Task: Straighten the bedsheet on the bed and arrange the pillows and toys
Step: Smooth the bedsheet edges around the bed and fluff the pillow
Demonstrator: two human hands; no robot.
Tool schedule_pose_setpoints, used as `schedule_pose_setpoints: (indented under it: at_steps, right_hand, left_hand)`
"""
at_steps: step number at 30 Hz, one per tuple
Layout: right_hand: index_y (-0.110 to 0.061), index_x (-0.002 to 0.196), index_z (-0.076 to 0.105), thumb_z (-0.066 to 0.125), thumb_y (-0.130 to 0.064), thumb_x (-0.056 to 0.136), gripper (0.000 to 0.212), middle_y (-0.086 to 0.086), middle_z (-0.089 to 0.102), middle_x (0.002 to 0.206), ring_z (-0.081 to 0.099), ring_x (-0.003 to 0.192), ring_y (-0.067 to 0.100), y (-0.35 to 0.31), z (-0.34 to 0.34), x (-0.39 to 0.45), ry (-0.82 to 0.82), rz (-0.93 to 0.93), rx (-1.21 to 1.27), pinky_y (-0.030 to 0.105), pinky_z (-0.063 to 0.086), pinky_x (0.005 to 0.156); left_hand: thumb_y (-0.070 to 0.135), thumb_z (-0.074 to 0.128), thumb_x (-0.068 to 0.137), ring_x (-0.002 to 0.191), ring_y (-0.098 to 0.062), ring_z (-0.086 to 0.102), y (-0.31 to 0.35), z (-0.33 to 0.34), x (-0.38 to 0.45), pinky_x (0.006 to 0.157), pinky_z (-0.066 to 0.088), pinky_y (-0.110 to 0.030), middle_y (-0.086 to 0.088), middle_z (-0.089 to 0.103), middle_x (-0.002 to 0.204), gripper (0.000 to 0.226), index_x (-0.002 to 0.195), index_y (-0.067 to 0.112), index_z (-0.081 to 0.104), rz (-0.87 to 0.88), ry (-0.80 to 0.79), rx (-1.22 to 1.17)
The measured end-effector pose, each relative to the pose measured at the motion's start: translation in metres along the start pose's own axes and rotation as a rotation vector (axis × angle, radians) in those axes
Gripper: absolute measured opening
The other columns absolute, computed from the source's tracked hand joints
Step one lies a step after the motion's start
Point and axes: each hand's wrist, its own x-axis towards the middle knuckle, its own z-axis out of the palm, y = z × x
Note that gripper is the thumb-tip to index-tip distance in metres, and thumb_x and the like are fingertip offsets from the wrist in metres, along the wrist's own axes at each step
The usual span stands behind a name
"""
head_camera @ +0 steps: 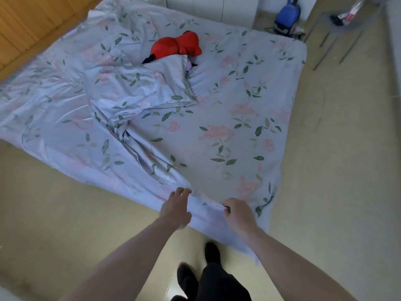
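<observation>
Both bare arms reach forward and down, side by side. The left hand (pixel 176 208) is back-up with fingers straight and slightly spread, fingertips (pixel 183 190) at the sheet (pixel 217 135) edge; whether they touch it cannot be told. The right hand (pixel 237 211) is curled into a fist, knuckles up, thumb and fingers pinching a fold of sheet at its left side. Below, dark-trousered legs and two dark feet stand staggered, the right foot ahead.
</observation>
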Motion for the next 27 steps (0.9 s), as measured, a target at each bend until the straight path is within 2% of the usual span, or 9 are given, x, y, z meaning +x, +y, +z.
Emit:
schedule_pose_setpoints:
  at_steps: [3,6,10,15,18,21,24,27]
  right_hand:
    - [-0.015,0.064,0.035,0.049,-0.002,0.081,0.026,-0.002,0.031,0.062,0.028,0.057,0.013,0.0,-0.002,0.006,0.021,-0.016,0.045,0.031,0.022,0.056]
    - [-0.016,0.061,0.032,0.048,-0.004,0.076,0.025,-0.001,0.031,0.062,0.027,0.058,0.014,0.005,-0.009,0.014,0.029,-0.023,0.09,0.032,0.022,0.057]
    - [-0.022,0.059,0.019,0.045,-0.005,0.073,0.034,0.0,0.023,0.058,0.019,0.054,0.014,0.004,-0.026,0.018,0.049,-0.059,0.12,0.033,0.016,0.055]
    - [-0.022,0.062,0.016,0.038,-0.005,0.067,0.029,0.0,0.018,0.06,0.016,0.056,0.016,0.015,-0.033,0.021,0.071,-0.041,0.174,0.033,0.009,0.056]
    - [-0.021,0.061,0.018,0.038,-0.001,0.068,0.029,-0.001,0.022,0.06,0.019,0.058,0.016,0.018,-0.029,0.017,0.055,-0.02,0.17,0.032,0.012,0.055]
    - [-0.019,0.06,0.026,0.04,0.002,0.072,0.028,-0.003,0.029,0.063,0.025,0.061,0.015,0.019,-0.025,0.018,0.009,0.058,0.163,0.03,0.018,0.055]
    - [-0.01,0.064,0.04,0.042,0.006,0.07,0.017,0.0,0.039,0.067,0.031,0.062,0.018,0.014,-0.023,0.026,-0.031,0.092,0.182,0.033,0.024,0.058]
    - [-0.009,0.067,0.046,0.043,0.009,0.069,0.018,0.002,0.044,0.071,0.041,0.065,0.022,0.008,-0.025,0.032,-0.059,0.088,0.159,0.033,0.028,0.058]
  left_hand:
    - [0.029,0.068,0.088,0.132,-0.021,0.039,0.009,-0.005,0.023,0.097,0.047,-0.035,0.006,0.037,0.147,0.066,0.144,0.027,0.035,0.08,-0.043,0.114]
    - [0.035,0.069,0.086,0.132,-0.023,0.038,0.011,-0.009,0.05,0.102,0.043,-0.034,0.004,0.043,0.142,0.064,0.14,0.025,0.038,0.12,-0.049,0.235]
    - [0.044,0.067,0.089,0.128,-0.024,0.042,-0.005,-0.016,0.08,0.103,0.04,-0.035,0.002,0.048,0.135,0.055,0.134,0.024,0.041,0.06,-0.003,0.353]
    - [0.027,0.055,0.094,0.124,-0.022,0.049,-0.031,-0.029,0.13,0.101,0.041,-0.033,0.004,0.058,0.126,0.026,0.12,0.027,0.053,0.042,0.066,0.443]
    - [0.021,0.056,0.09,0.116,-0.022,0.06,-0.055,-0.041,0.139,0.102,0.042,-0.035,0.003,0.067,0.117,0.023,0.113,0.025,0.058,0.045,0.104,0.465]
    - [0.021,0.059,0.086,0.106,-0.023,0.067,-0.078,-0.058,0.145,0.1,0.042,-0.038,0.002,0.07,0.11,0.027,0.113,0.022,0.058,0.061,0.137,0.547]
    - [0.028,0.058,0.09,0.098,-0.023,0.067,-0.104,-0.08,0.148,0.087,0.045,-0.038,0.002,0.068,0.107,0.022,0.111,0.022,0.057,0.064,0.113,0.695]
    - [0.033,0.05,0.094,0.102,-0.02,0.062,-0.129,-0.098,0.15,0.087,0.038,-0.036,0.007,0.064,0.111,0.021,0.111,0.029,0.061,-0.004,0.128,0.788]
